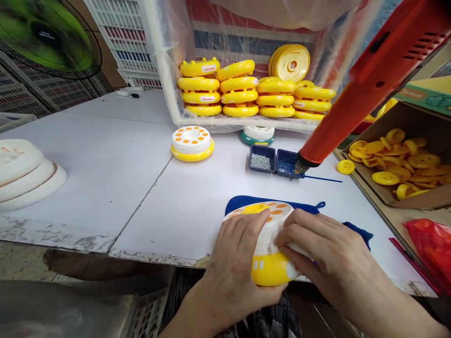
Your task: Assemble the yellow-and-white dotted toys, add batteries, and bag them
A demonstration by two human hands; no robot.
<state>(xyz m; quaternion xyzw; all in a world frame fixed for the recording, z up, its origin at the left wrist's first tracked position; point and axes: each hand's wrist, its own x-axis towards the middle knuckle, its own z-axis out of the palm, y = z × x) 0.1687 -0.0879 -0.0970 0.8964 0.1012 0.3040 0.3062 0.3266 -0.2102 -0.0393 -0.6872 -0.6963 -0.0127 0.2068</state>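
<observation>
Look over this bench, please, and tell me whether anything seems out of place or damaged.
One small round yellow plastic piece looks stray, lying outside the open brown cardboard box holding similar ones. The white table looks damaged: its surface is flaked along the front edge.

tabletop (pixel 183 202) lies open left of the left hand (pixel 237 253); electric screwdriver (pixel 352 103) and screw box (pixel 276 162) obstruct ahead of the right hand (pixel 331 244).

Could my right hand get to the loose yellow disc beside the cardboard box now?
Probably yes, once the right hand leaves the white-and-yellow piece: nothing upright seems to stand on the tabletop between that hand and the yellow disc.
</observation>
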